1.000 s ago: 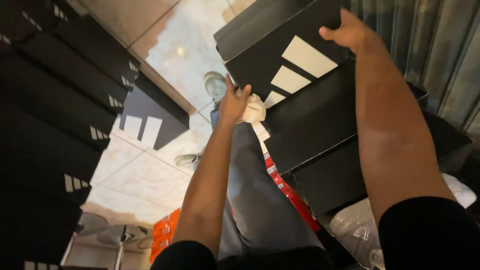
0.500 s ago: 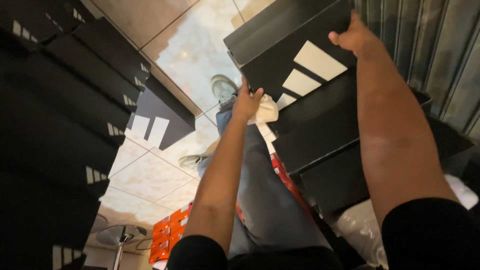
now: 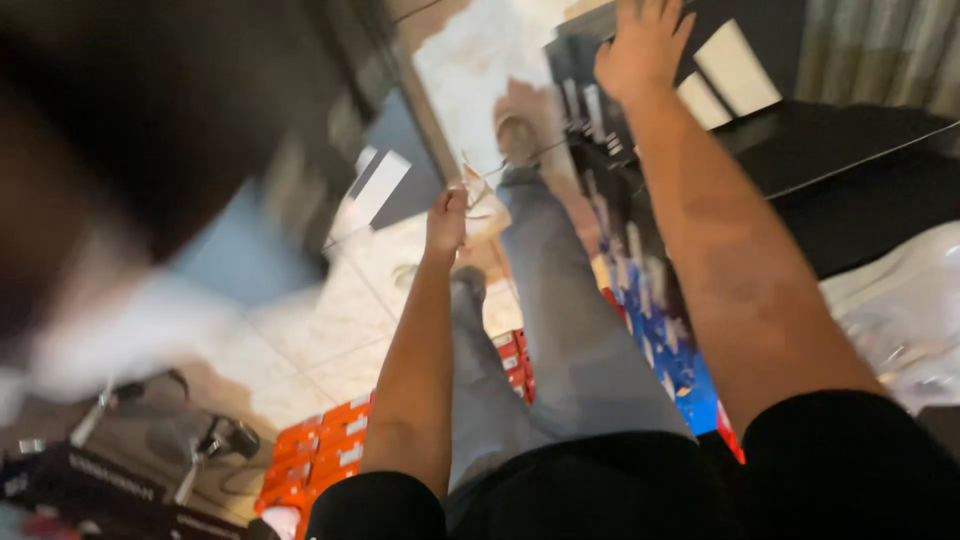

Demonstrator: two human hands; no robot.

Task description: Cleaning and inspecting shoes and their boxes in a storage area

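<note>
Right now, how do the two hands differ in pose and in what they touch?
The right hand is raised higher, fingers spread, flat against a black box with white stripes. The left hand is lower and closed in a fist around something pale, too blurred to name. The right hand is on the stack; the left hand hangs over the tiled floor. Both arms are bare below black sleeves.

black striped shoebox, seemingly tilted atop stack

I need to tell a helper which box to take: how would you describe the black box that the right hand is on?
Start at the stack of black boxes on the right. The right hand lies flat on the top box, tilted near the upper edge. Only it shows broad white slanted stripes on its lid.
</note>
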